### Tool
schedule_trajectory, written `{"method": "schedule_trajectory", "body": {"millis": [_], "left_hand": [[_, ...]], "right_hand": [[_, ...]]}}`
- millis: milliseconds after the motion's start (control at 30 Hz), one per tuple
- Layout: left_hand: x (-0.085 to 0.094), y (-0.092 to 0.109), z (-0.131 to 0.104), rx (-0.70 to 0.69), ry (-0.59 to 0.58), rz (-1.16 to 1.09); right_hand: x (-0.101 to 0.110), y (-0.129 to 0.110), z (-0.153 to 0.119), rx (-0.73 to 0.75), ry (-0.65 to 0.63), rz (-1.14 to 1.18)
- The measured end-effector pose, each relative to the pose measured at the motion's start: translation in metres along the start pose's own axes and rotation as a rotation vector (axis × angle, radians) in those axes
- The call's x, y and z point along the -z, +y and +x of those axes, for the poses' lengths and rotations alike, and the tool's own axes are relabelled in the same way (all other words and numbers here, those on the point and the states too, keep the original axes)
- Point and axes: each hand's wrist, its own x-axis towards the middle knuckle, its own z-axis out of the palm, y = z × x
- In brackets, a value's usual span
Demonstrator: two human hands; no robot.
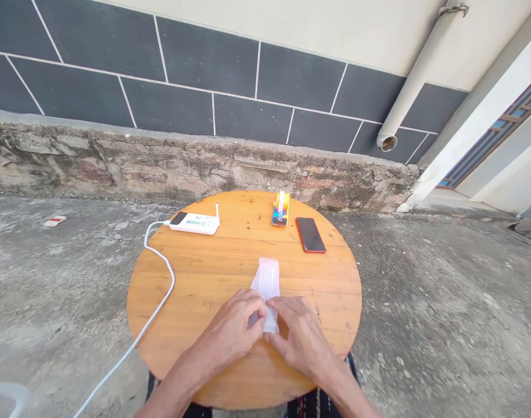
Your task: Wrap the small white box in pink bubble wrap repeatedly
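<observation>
A narrow piece of whitish, translucent wrapping, like plastic film or thin foam sheet (268, 276), lies folded lengthwise on the round wooden table (196, 325). My left hand (239, 325) is at its left edge with curled fingers, thumb and forefinger pinched together on it. From the other side my right hand (298, 334) grips the near part of the wrapping between thumb and fingers. The two hands' fingertips almost meet over it. Whether anything is inside the folds I cannot tell.
A yellow tape dispenser (280, 209) stands at the table's far side, beside a red-edged phone (311, 235). At the far left is a white device (194, 223) with an antenna; its white cable (167, 296) runs over the table's left edge. Behind is a stone-based wall (182, 168).
</observation>
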Motion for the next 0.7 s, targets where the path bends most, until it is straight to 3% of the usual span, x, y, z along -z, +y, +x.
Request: {"method": "schedule_trajectory", "body": {"millis": [333,500,700], "left_hand": [[0.01,0.01,-0.009,0.074,-0.102,-0.161],[0.018,0.009,-0.009,0.02,-0.155,-0.247],[0.02,-0.001,-0.013,0.0,-0.222,-0.232]], "right_hand": [[0.011,0.002,0.001,-0.214,-0.165,0.149],[0.018,0.008,0.013,-0.208,-0.336,0.357],[0.021,0.016,0.021,-0.174,-0.321,0.322]]}}
